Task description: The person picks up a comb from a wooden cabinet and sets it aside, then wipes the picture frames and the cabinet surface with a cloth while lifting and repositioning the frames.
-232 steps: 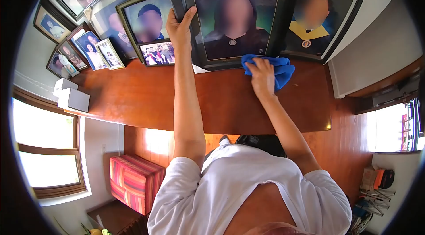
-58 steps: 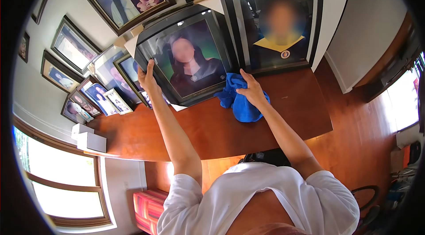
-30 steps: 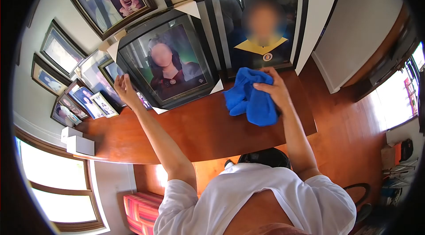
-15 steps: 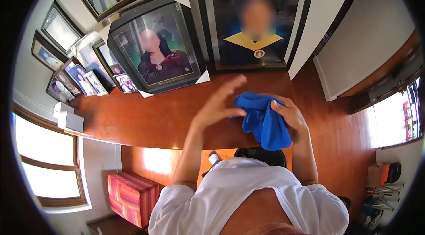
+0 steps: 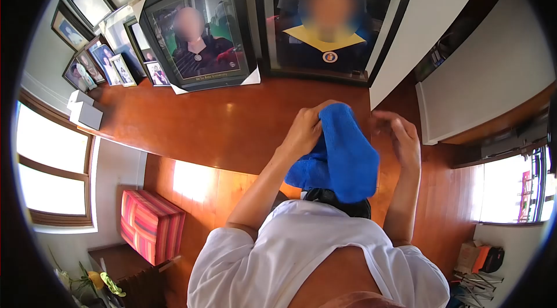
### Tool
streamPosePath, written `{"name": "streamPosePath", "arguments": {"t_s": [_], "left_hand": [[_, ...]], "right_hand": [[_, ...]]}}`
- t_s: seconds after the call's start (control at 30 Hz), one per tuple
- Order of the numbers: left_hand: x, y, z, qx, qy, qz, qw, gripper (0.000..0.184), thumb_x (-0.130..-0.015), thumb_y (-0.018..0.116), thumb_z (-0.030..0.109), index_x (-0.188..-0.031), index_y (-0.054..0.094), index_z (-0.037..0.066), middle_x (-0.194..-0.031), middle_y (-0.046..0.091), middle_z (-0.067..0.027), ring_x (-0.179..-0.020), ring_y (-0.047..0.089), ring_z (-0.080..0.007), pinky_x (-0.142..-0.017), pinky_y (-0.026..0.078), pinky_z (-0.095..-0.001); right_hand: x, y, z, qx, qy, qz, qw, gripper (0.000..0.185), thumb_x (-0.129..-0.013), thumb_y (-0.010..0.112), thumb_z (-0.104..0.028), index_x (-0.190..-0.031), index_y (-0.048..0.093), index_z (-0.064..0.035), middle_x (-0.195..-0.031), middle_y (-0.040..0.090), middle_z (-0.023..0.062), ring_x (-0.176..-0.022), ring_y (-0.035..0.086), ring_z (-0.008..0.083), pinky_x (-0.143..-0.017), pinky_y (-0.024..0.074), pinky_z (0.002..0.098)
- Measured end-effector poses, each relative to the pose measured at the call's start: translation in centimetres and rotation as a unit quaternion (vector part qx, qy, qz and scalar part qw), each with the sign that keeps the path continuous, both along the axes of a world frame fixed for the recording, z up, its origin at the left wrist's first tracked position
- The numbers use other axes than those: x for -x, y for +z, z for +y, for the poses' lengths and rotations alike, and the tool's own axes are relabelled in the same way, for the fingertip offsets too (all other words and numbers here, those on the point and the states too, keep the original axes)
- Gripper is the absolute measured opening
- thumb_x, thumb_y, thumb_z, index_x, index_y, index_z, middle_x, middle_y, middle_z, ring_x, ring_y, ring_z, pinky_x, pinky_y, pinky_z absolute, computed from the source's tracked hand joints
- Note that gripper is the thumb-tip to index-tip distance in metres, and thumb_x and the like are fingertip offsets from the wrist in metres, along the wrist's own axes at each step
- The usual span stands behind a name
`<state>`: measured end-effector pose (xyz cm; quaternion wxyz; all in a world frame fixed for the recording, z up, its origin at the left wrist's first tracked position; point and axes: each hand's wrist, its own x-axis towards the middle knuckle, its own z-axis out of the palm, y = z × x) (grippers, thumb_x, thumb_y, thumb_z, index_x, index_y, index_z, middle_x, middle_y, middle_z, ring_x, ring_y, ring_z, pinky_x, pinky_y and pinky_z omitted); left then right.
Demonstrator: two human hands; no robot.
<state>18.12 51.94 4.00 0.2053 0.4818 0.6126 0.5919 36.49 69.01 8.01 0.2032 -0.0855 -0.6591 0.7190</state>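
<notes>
A blue cloth [image 5: 348,151] hangs in loose folds in front of my body, near the front edge of the wooden counter [image 5: 232,128]. My left hand [image 5: 307,128] grips the cloth at its upper left, and part of the fingers is hidden behind it. To the right of the cloth, my right hand [image 5: 403,137] is raised apart from it, fingers loosely bent and a little blurred, holding nothing. Behind the hands stand a large framed portrait with a yellow collar [image 5: 325,38] and a second black-framed portrait [image 5: 200,47] with white corner guards.
Several smaller picture frames [image 5: 119,69] line the counter's back left, near white boxes [image 5: 87,115]. A red striped cube seat [image 5: 152,227] stands on the floor at left, below a window [image 5: 55,160]. Folded items [image 5: 478,258] lie at the lower right.
My left hand has gone from spread and apart to gripping the cloth. My right hand has let go of it and moved right. The cloth now hangs more unfolded.
</notes>
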Motion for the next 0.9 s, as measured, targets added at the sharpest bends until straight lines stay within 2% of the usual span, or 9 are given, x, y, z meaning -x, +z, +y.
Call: {"name": "streamPosePath", "arguments": {"t_s": [0.07, 0.17, 0.3, 0.4, 0.5, 0.6, 0.67, 0.7, 0.9], "left_hand": [[-1.4, -0.7, 1.3, -0.128, -0.084, -0.163, 0.975, 0.032, -0.093, 0.053, 0.011, -0.122, 0.061, -0.001, -0.12, 0.065, -0.0095, -0.104, 0.064, -0.0214, -0.087, 0.053, -0.033], [-4.5, 3.3, 2.0, -0.129, -0.101, -0.315, 0.935, 0.035, -0.096, 0.055, 0.021, -0.122, 0.06, -0.001, -0.121, 0.062, -0.0079, -0.103, 0.061, -0.0166, -0.086, 0.053, -0.0323], [-3.4, -0.1, 2.9, -0.045, -0.08, -0.555, 0.827, 0.039, -0.096, 0.055, 0.024, -0.127, 0.057, 0.0, -0.115, 0.064, -0.0102, -0.102, 0.062, -0.0178, -0.09, 0.052, -0.0317], [-2.4, -2.2, 2.8, 0.015, -0.074, -0.451, 0.89, 0.043, -0.099, 0.052, 0.029, -0.132, 0.052, 0.002, -0.128, 0.058, -0.0118, -0.115, 0.056, -0.0197, -0.099, 0.044, -0.0348], [-2.0, -3.3, 2.6, 0.016, -0.144, -0.413, 0.899, 0.054, -0.098, 0.052, 0.033, -0.143, 0.039, 0.005, -0.141, 0.046, -0.0156, -0.125, 0.049, -0.0235, -0.102, 0.041, -0.0366], [-2.5, -2.9, 3.0, -0.005, -0.146, -0.365, 0.919, 0.066, -0.097, 0.054, 0.033, -0.151, 0.024, 0.011, -0.151, 0.032, -0.0108, -0.136, 0.037, -0.0243, -0.112, 0.03, -0.0411], [-3.1, -2.7, 3.6, -0.029, -0.154, -0.22, 0.963, 0.074, -0.096, 0.055, 0.039, -0.153, 0.018, 0.009, -0.154, 0.027, -0.0141, -0.14, 0.031, -0.0278, -0.112, 0.031, -0.0411], [-3.3, -2.2, 3.6, -0.042, -0.154, -0.145, 0.976, 0.078, -0.096, 0.055, 0.042, -0.153, 0.015, 0.008, -0.155, 0.025, -0.0157, -0.141, 0.028, -0.0296, -0.111, 0.031, -0.0411], [-4.2, -0.8, 3.7, -0.013, -0.297, -0.263, 0.918, 0.061, -0.098, 0.055, 0.037, -0.148, 0.034, 0.01, -0.145, 0.041, -0.0142, -0.135, 0.04, -0.0265, -0.111, 0.032, -0.0382]], "right_hand": [[1.2, -1.7, 0.5, -0.035, -0.06, -0.022, 0.997, 0.05, -0.092, 0.064, -0.037, -0.118, 0.062, 0.0049, -0.111, 0.065, 0.0125, -0.103, 0.061, 0.0218, -0.093, 0.0469, 0.035], [-1.9, -7.9, 1.4, 0.16, -0.027, -0.116, 0.98, 0.054, -0.091, 0.066, -0.04, -0.122, 0.06, 0.0038, -0.116, 0.063, 0.0129, -0.11, 0.058, 0.0204, -0.097, 0.0448, 0.0355], [-4.8, -9.1, 4.0, 0.067, 0.042, -0.156, 0.985, 0.047, -0.089, 0.069, -0.038, -0.113, 0.063, 0.0015, -0.101, 0.066, 0.0049, -0.09, 0.061, 0.0106, -0.08, 0.0496, 0.0266], [-5.9, -5.6, 4.0, -0.002, -0.262, -0.121, 0.957, 0.044, -0.093, 0.064, -0.04, -0.108, 0.064, 0.0016, -0.088, 0.066, 0.0025, -0.074, 0.058, 0.0068, -0.068, 0.0495, 0.023], [-4.6, 0.6, 2.4, -0.056, -0.406, -0.204, 0.889, 0.045, -0.095, 0.06, -0.041, -0.109, 0.065, 0.0012, -0.087, 0.065, 0.002, -0.075, 0.058, 0.0071, -0.07, 0.0492, 0.0232], [-4.4, 1.5, 1.7, -0.125, -0.246, -0.222, 0.935, 0.048, -0.096, 0.059, -0.043, -0.117, 0.064, -0.0005, -0.09, 0.064, 0.0016, -0.081, 0.057, 0.0084, -0.074, 0.0473, 0.0237], [-4.2, 1.7, 1.3, -0.177, -0.147, -0.197, 0.953, 0.047, -0.095, 0.061, -0.041, -0.118, 0.064, 0.0, -0.09, 0.064, 0.0014, -0.082, 0.056, 0.0085, -0.075, 0.0465, 0.0241], [-3.5, 2.1, 0.6, -0.167, -0.152, -0.174, 0.959, 0.046, -0.094, 0.062, -0.039, -0.117, 0.064, 0.0004, -0.09, 0.064, 0.0015, -0.083, 0.056, 0.0088, -0.075, 0.0465, 0.0241], [-0.9, 2.2, -1.0, 0.075, -0.308, 0.019, 0.948, 0.037, -0.088, 0.07, -0.031, -0.108, 0.069, -0.0002, -0.096, 0.07, 0.0095, -0.089, 0.065, 0.0173, -0.083, 0.0512, 0.0274]]}}
